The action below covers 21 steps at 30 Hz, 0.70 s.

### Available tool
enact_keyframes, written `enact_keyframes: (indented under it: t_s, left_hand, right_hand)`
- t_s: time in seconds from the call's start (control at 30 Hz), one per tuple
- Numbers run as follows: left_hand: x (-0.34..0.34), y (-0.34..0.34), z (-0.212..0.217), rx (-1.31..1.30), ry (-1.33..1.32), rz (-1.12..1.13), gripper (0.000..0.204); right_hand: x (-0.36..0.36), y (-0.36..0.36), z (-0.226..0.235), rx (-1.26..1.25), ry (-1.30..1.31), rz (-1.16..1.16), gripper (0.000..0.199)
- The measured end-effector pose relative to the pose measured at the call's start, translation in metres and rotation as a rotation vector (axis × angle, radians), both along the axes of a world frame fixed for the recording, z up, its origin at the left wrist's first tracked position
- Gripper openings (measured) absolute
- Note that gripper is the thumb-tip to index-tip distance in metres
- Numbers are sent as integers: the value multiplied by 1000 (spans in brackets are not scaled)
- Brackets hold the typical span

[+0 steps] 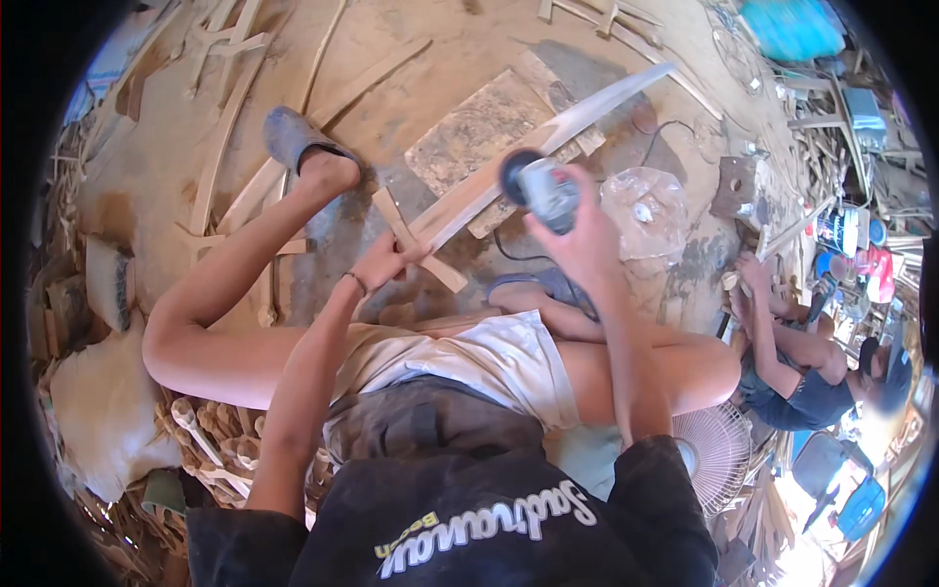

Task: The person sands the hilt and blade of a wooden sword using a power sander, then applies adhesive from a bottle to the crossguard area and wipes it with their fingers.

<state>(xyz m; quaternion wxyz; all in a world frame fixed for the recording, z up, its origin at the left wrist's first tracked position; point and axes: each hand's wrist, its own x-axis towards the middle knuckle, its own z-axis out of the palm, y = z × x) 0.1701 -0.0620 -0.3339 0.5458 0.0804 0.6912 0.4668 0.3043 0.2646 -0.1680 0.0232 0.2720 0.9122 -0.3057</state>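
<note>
A wooden sword (472,202) with a long pale blade and a short crossguard (447,273) slants away from me to the upper right. My left hand (380,264) is closed around its handle end, just behind the crossguard. In my right hand (593,235) is a grey angle grinder (554,196), gripped by its body. Its round dark disc (518,176) is at the blade's middle; whether it touches the wood I cannot tell. Under the blade lies a worn flat board (469,132), with a smaller wood block beside it.
Long wood strips (235,122) and more wooden swords lie on the dusty ground at left. A clear plastic bag (646,210) sits right of the grinder, whose dark cord (514,252) runs below. At right, another person (782,352) works near a fan (714,450) and clutter.
</note>
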Motion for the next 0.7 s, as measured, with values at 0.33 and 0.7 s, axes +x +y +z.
enact_keyframes:
  t_s: [0.33,0.7]
  left_hand:
    - [-19,-74,7,-162,-44,-108,47]
    - [-44,-85,-4,-100,41,-96,44]
  right_hand:
    - [-28,-55,-32,44,-206,289,87]
    - [-24,118,-50,270,-117,-290,85]
